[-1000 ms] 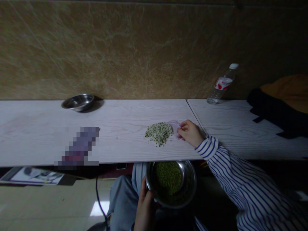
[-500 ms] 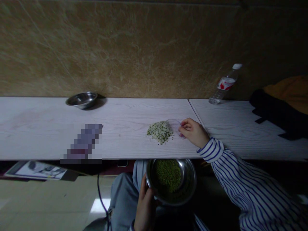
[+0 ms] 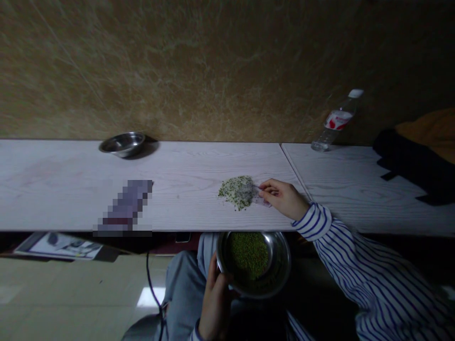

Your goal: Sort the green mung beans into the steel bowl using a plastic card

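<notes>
On the table lies a small heap of white grains mixed with green beans (image 3: 234, 192). My right hand (image 3: 284, 196), in a striped sleeve, reaches in from the right with its fingers pinched on a clear plastic piece (image 3: 260, 201). That piece meets the heap's right side; its exact shape is hard to make out. Below the table edge, my left hand (image 3: 216, 300) grips the left rim of a steel bowl (image 3: 279, 274) above my lap. Green beans (image 3: 248, 255) cover the bowl's bottom.
Another steel bowl (image 3: 122, 144) stands near the wall at left. A blurred-out flat object (image 3: 126, 206) lies nearer the front. A plastic bottle (image 3: 336, 122) and dark and orange cloth (image 3: 419, 156) are at right. Papers (image 3: 64, 247) lie under the tabletop; a black cable (image 3: 151, 284) hangs down.
My right hand has moved slightly left, bringing the clear piece against the heap and over its right part. My left hand keeps the bowl in place. The view has shifted a little.
</notes>
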`<action>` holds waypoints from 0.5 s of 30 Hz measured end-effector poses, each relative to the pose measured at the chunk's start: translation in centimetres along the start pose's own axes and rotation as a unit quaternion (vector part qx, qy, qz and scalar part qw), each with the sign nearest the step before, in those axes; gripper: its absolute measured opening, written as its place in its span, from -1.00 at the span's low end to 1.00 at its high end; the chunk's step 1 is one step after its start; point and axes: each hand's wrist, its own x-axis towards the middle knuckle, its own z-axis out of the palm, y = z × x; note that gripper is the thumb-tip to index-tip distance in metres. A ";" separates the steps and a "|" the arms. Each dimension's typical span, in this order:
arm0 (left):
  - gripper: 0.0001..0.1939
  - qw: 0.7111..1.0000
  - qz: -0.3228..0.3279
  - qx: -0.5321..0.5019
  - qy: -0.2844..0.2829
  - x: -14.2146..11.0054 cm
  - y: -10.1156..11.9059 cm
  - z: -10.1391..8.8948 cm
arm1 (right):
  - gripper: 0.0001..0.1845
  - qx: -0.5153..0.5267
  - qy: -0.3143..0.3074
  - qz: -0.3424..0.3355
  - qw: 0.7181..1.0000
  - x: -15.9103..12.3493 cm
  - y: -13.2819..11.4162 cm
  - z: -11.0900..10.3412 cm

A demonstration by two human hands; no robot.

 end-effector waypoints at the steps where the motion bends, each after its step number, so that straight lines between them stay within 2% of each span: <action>1: -0.17 1.000 -0.001 0.002 -0.006 0.0 0.0 0.0 | -0.84 -0.008 -0.002 -0.007 1.000 -0.1 -0.1 -0.2; 8: -0.13 1.000 -0.001 -0.007 -0.018 -0.1 0.0 0.2 | -0.87 -0.064 0.028 -0.037 0.997 0.3 0.1 0.0; 15: -0.17 1.000 -0.001 -0.005 -0.027 -0.1 0.0 0.0 | -0.86 -0.104 -0.002 -0.063 0.993 -0.8 -0.8 0.1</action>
